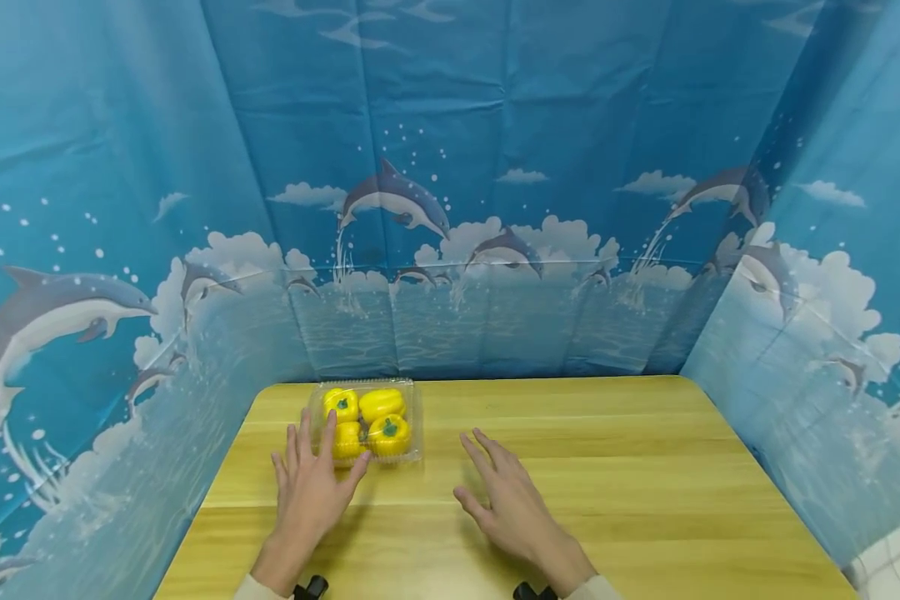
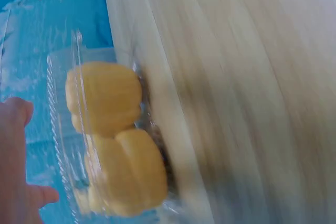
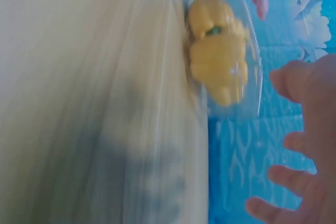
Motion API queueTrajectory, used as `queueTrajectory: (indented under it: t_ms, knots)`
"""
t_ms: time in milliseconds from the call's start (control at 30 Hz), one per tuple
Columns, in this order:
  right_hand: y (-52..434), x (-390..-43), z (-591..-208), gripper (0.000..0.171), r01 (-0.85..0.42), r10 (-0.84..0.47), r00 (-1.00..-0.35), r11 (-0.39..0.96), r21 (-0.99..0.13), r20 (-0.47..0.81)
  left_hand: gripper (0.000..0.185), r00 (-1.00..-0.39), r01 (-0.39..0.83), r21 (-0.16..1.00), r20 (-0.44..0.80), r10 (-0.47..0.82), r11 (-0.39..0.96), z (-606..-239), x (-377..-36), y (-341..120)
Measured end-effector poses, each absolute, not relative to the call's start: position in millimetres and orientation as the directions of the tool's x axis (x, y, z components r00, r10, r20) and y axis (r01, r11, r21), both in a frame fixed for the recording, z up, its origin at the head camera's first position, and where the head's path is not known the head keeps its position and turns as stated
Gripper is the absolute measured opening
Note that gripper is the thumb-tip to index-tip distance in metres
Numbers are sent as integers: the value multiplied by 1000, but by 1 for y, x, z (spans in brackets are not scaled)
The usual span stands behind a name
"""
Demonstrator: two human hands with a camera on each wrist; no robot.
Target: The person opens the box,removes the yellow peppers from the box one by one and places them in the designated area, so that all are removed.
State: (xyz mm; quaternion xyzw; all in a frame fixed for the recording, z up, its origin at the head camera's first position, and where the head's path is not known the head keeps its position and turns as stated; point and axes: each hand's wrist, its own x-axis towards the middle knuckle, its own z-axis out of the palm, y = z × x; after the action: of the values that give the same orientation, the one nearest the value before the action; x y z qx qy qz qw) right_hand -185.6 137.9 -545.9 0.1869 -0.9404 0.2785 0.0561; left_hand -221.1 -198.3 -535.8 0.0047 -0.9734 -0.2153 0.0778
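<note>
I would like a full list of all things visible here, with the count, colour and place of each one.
peppers: four, yellow with green stems, inside the box.
box: one, clear plastic, lid closed, on the table at its far left part.
table: one, light wood, in front of the person.
curtain: blue, with dolphins and clouds, around the table on three sides.
left hand: one, fingers straight, its fingertips over the near edge of the box.
right hand: one, fingers spread, above the table, to the right of the box and apart from it.
</note>
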Motion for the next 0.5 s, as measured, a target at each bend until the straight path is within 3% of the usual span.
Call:
queueTrajectory:
  t_ms: [233,500]
  knots:
    - [112,-195,-548,76,-407,-402,-901,656,-636,162,96,-992,12,469,114,-47,883,-548,-222,-214]
    - [99,-207,-549,74,-407,-426,-893,626,-665,146,85,-987,72,497,160,-9,865,-549,-220,-210]
